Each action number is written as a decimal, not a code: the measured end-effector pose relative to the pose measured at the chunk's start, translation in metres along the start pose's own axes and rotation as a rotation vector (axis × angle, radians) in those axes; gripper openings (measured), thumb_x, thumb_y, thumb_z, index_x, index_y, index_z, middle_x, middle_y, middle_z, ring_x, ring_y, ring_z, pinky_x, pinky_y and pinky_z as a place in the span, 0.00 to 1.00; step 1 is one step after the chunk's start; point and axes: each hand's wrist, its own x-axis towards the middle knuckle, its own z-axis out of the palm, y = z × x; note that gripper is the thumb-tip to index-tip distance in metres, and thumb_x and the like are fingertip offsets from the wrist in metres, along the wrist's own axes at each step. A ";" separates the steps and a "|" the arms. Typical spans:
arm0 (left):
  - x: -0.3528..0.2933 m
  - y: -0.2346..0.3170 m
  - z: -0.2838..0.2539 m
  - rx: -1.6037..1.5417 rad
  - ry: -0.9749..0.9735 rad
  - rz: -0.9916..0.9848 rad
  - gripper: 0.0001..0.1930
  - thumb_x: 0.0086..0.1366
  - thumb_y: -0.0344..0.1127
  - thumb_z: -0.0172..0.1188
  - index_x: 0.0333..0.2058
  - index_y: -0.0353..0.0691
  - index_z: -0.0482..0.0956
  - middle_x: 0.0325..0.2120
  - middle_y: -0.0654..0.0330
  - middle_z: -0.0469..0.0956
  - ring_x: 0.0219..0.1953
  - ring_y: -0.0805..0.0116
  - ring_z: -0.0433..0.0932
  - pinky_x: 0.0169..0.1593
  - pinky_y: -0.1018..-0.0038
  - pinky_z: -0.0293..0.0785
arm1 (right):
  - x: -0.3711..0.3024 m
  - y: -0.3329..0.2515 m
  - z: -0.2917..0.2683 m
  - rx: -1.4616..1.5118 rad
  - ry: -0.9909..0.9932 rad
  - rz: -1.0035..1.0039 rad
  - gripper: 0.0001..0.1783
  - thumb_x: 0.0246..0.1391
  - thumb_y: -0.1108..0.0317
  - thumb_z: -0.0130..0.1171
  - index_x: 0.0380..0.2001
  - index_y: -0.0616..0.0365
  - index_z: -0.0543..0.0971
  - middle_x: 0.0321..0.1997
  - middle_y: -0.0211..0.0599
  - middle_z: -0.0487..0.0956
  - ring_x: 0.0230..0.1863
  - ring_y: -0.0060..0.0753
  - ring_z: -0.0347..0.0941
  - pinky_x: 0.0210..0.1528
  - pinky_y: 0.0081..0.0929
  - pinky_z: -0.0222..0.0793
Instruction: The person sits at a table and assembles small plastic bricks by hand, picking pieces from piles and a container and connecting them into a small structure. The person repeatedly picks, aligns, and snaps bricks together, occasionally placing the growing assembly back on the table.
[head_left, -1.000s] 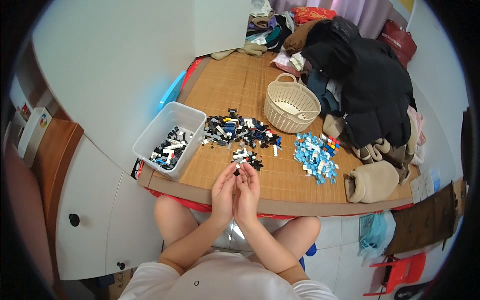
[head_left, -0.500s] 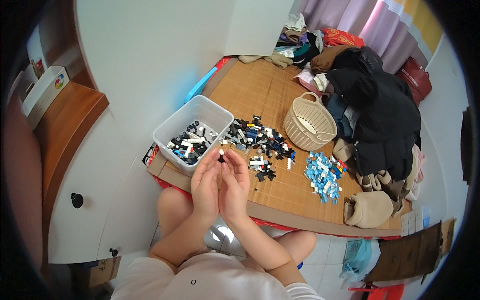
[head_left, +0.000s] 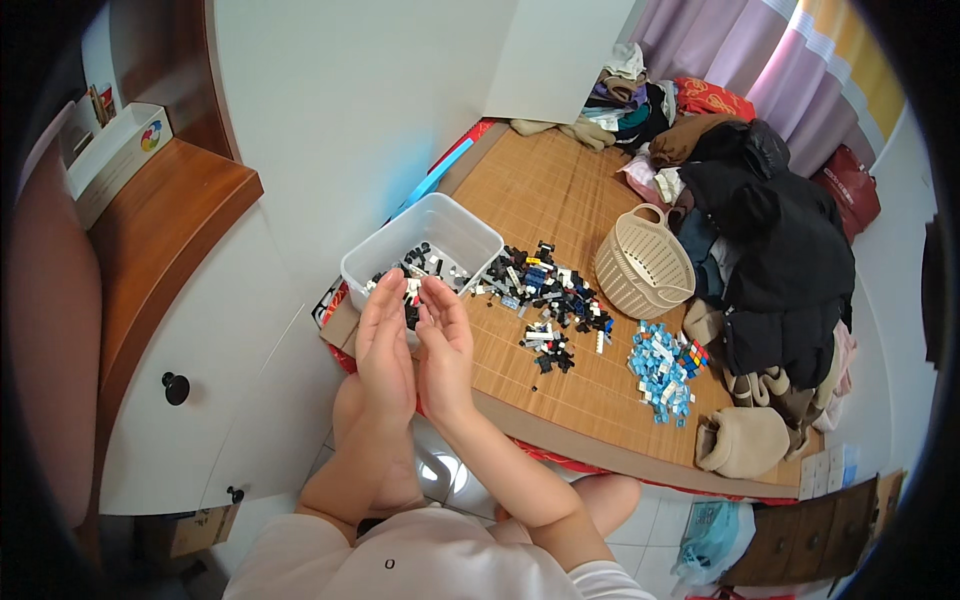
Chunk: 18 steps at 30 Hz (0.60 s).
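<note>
My left hand [head_left: 383, 345] and my right hand [head_left: 445, 350] are raised side by side at the near wall of a clear plastic bin [head_left: 462, 224]. Both have their fingers stretched forward and palms facing each other, with a narrow gap between. White and black shapes show in that gap; I cannot tell whether they are between my hands or in the bin behind. Loose toy building bricks [head_left: 424, 258], black, white and grey, lie in the bin, partly hidden by my fingers. To its right spreads a pile of mostly black, white and blue bricks [head_left: 545, 285].
Nearer lies a smaller brick group [head_left: 549, 345]. Light-blue and white pieces [head_left: 658, 372] sit by a colored puzzle cube [head_left: 693, 356]. A beige basket [head_left: 640, 265] stands behind them on the mat [head_left: 545, 185]. Dark clothes [head_left: 780, 260] are heaped at right; a white cabinet [head_left: 330, 130] borders the left.
My hands have shifted left relative to the bin and rise over its near wall. A small black-and-white piece seen between my fingertips earlier is no longer plain there. The whole view has shifted.
</note>
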 end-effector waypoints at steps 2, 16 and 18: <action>0.000 0.002 0.000 0.001 0.012 0.004 0.23 0.61 0.28 0.37 0.56 0.26 0.55 0.57 0.48 0.56 0.62 0.63 0.52 0.65 0.68 0.46 | -0.001 -0.001 0.000 -0.015 0.001 0.020 0.27 0.48 0.83 0.38 0.56 0.66 0.59 0.59 0.45 0.59 0.65 0.35 0.49 0.67 0.29 0.41; -0.018 -0.017 0.016 -0.052 -0.097 -0.096 0.22 0.62 0.27 0.40 0.56 0.30 0.58 0.57 0.52 0.58 0.61 0.64 0.54 0.63 0.70 0.47 | -0.010 -0.018 -0.035 -0.006 0.104 -0.027 0.25 0.52 0.79 0.41 0.55 0.66 0.60 0.59 0.42 0.60 0.63 0.32 0.53 0.65 0.27 0.46; -0.026 -0.023 0.023 -0.016 -0.120 -0.161 0.22 0.63 0.27 0.40 0.56 0.31 0.58 0.57 0.53 0.59 0.61 0.64 0.54 0.63 0.71 0.48 | -0.013 -0.024 -0.050 -0.023 0.150 -0.049 0.24 0.52 0.79 0.42 0.55 0.65 0.61 0.59 0.41 0.61 0.62 0.32 0.54 0.64 0.26 0.47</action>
